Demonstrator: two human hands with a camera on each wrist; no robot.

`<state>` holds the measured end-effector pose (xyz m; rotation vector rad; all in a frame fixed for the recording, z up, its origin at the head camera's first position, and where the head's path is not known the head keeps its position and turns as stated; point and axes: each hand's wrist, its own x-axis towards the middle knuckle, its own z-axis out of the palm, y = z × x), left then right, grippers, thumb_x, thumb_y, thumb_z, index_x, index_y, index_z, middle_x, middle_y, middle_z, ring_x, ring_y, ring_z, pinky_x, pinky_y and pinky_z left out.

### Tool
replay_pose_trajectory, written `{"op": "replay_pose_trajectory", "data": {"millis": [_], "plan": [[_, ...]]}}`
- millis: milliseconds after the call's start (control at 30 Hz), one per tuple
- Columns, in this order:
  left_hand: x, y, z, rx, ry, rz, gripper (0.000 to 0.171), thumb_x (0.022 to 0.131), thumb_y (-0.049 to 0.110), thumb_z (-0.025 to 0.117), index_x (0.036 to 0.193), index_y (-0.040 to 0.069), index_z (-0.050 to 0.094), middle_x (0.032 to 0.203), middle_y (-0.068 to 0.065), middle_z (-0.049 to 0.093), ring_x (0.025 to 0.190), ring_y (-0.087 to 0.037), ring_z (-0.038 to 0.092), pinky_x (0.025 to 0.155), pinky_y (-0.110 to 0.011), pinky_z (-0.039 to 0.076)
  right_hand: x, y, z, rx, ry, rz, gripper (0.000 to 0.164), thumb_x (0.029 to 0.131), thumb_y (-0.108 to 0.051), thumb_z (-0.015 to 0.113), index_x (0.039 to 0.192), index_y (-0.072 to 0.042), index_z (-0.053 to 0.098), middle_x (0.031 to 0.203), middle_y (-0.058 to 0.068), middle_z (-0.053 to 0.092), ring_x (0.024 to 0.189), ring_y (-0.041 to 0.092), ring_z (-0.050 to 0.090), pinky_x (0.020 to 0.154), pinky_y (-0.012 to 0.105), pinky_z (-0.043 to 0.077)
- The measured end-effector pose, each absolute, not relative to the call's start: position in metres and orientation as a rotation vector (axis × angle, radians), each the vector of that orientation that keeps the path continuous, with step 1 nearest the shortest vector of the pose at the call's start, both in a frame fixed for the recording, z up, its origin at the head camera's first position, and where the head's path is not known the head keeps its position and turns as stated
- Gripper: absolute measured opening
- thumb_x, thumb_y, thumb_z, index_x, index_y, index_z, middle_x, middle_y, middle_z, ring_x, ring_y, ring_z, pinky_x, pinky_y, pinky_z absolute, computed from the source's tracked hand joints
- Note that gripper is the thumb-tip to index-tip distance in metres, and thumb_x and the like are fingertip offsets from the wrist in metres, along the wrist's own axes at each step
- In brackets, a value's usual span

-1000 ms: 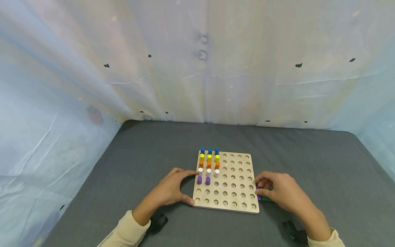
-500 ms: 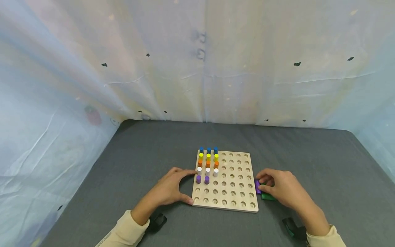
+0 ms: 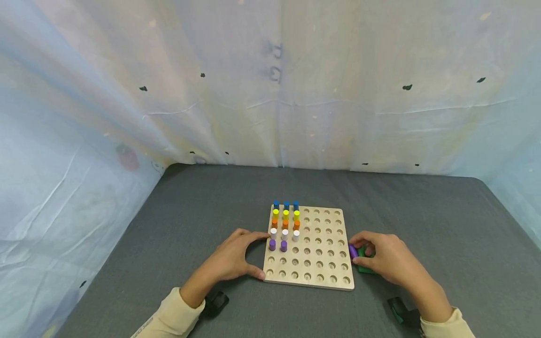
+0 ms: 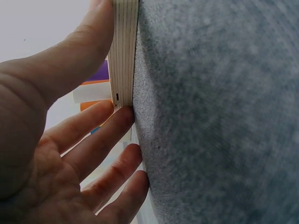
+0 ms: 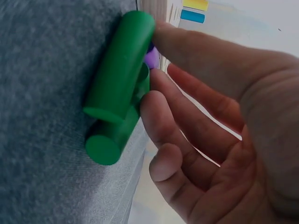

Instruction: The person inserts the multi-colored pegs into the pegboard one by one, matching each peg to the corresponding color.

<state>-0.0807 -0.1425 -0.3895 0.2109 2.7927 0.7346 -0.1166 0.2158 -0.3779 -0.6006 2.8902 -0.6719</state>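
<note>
A square wooden pegboard [image 3: 319, 253] lies on the grey tabletop, its left columns holding blue, yellow, orange, white and purple pegs upright. My left hand [image 3: 231, 256] spans the board's left side, thumb and fingertips against its edge, fingers fairly straight. At the right edge my right hand [image 3: 386, 256] pinches a purple peg [image 3: 353, 251] between thumb and fingertips. That peg is tilted, and most of it is hidden behind the fingers in the right wrist view. Two green pegs [image 5: 120, 65] lie on the tabletop just under the right hand, one resting partly over the other.
The grey cloth-covered table [image 3: 211, 197] reaches back to a hanging pale curtain [image 3: 321, 94]. More curtain hangs at left and right. Dark wrist straps show below both hands, near the pale sleeves [image 3: 175, 312].
The purple peg has come into clearer view beside the board and turned to a tilt in my right fingers. My left hand has stayed against the board's edge.
</note>
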Motion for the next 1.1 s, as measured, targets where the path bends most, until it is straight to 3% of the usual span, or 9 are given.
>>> {"op": "replay_pose_trajectory", "data": {"millis": [300,600,767,967,1100], "plan": [[-0.0820,-0.1433,-0.3892,0.229,2.787,0.738,0.093,0.058,0.044,0.094,0.141,0.031,0.055,0.137,-0.005,0.056,0.128,-0.025,0.049,0.099,-0.058,0.046,-0.1177,0.2176,-0.3782,-0.591,2.893,-0.665,0.025,0.083,-0.025,0.080,0.107,-0.023,0.072,0.096,-0.011,0.073,0.074,0.002,0.058,0.059,0.024,0.042],[-0.0818,-0.1438,-0.3917,0.226,2.785,0.741,0.093,0.057,0.045,0.094,0.141,0.031,0.056,0.135,-0.006,0.056,0.126,-0.024,0.050,0.099,-0.057,0.047,-0.1171,0.2176,-0.3820,-0.551,2.898,-0.655,0.022,0.088,-0.020,0.075,0.110,-0.023,0.072,0.076,-0.012,0.064,0.063,0.002,0.049,0.052,0.024,0.037],[-0.0816,-0.1435,-0.3916,0.220,2.783,0.745,0.093,0.058,0.044,0.094,0.141,0.031,0.055,0.135,-0.005,0.056,0.126,-0.024,0.049,0.099,-0.057,0.046,-0.1168,0.2156,-0.3844,-0.539,2.914,-0.645,0.026,0.085,-0.026,0.079,0.110,-0.024,0.072,0.074,-0.012,0.062,0.061,0.003,0.047,0.051,0.024,0.036],[-0.0814,-0.1430,-0.3906,0.220,2.780,0.746,0.092,0.058,0.043,0.094,0.141,0.032,0.055,0.136,-0.006,0.055,0.126,-0.025,0.049,0.100,-0.057,0.046,-0.1178,0.2130,-0.3864,-0.542,2.944,-0.637,0.034,0.081,-0.028,0.082,0.113,-0.022,0.071,0.092,-0.011,0.071,0.062,0.003,0.047,0.053,0.023,0.035],[-0.0818,-0.1429,-0.3895,0.215,2.776,0.745,0.092,0.059,0.043,0.094,0.141,0.032,0.055,0.136,-0.006,0.055,0.127,-0.025,0.049,0.101,-0.057,0.046,-0.1184,0.2122,-0.3861,-0.530,2.945,-0.633,0.040,0.080,-0.030,0.083,0.117,-0.022,0.070,0.080,-0.010,0.065,0.059,0.005,0.046,0.051,0.024,0.035]]}}
